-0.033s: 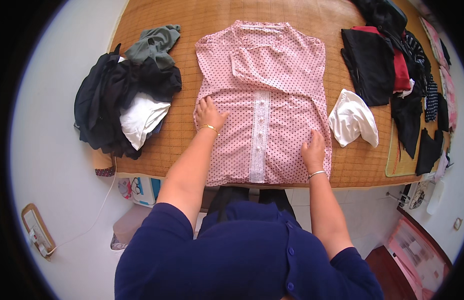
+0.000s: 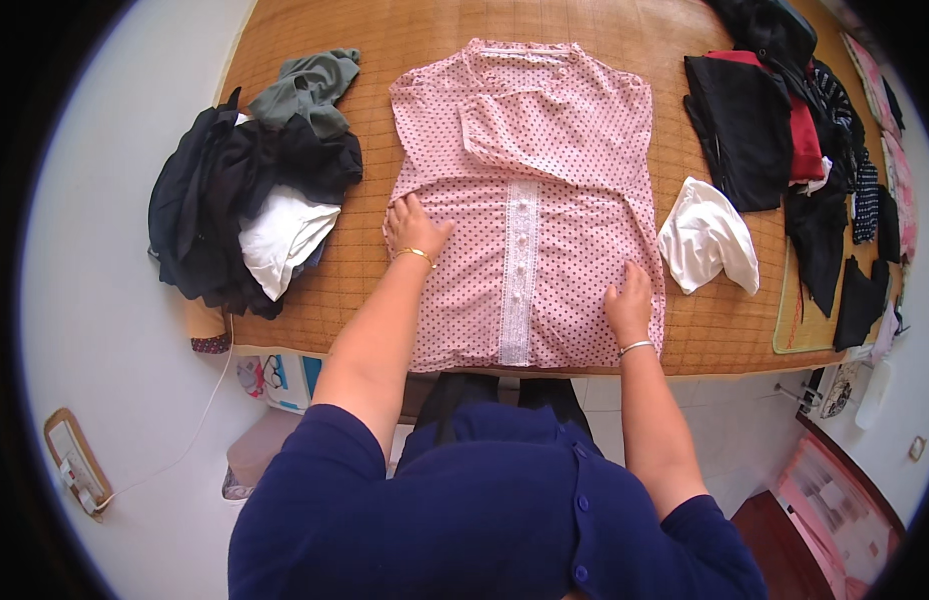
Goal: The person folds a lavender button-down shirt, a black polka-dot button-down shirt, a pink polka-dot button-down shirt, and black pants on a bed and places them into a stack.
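Note:
A pink blouse (image 2: pixel 575 230) with dark polka dots lies spread before me, collar at the far end and hem near the table's front edge. Its sleeves are folded inward across the front, and a white lace strip (image 2: pixel 521 270) with buttons runs down the lower middle. My left hand (image 2: pixel 420 228) rests flat on the blouse's left side, fingers extended, a gold bracelet at the wrist. On the lower right side, my right hand (image 2: pixel 632 305) lies with fingers stretched out on the fabric, a silver bangle at that wrist. Neither hand grips anything.
A heap of dark clothes (image 2: pixel 210 200) with white and grey-green pieces lies left on the brown mat (image 2: pixel 375 290). Beside the blouse's right side sits a crumpled white cloth (image 2: pixel 709 240). Black trousers (image 2: pixel 740 135), a red garment (image 2: pixel 805 140) and other clothes lie farther right.
My left hand has shifted very slightly left along the blouse's side, and the fabric edge there has moved with it. My right hand looks still.

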Action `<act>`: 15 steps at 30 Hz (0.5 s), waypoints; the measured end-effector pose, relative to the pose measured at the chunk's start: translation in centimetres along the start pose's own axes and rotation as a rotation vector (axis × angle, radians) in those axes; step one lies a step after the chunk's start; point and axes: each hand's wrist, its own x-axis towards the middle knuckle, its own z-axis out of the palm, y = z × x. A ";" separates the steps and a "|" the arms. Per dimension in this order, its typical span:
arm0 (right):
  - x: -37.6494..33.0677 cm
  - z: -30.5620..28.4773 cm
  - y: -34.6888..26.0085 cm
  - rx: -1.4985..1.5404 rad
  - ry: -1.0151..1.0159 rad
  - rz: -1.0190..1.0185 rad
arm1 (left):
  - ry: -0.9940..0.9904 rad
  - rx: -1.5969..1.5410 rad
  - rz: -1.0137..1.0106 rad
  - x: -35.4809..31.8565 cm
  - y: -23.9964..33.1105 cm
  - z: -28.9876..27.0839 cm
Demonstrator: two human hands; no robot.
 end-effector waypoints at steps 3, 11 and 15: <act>0.0 0.4 1.0 -0.097 -0.044 0.036 | 0.036 -0.040 -0.066 0.9 -2.0 1.2; 1.2 -1.0 0.8 -0.145 -0.140 0.153 | -0.056 -0.064 -0.261 1.5 -0.4 -0.5; 1.3 -0.9 1.0 -0.151 -0.153 0.154 | -0.185 -0.058 -0.338 1.9 0.7 -1.3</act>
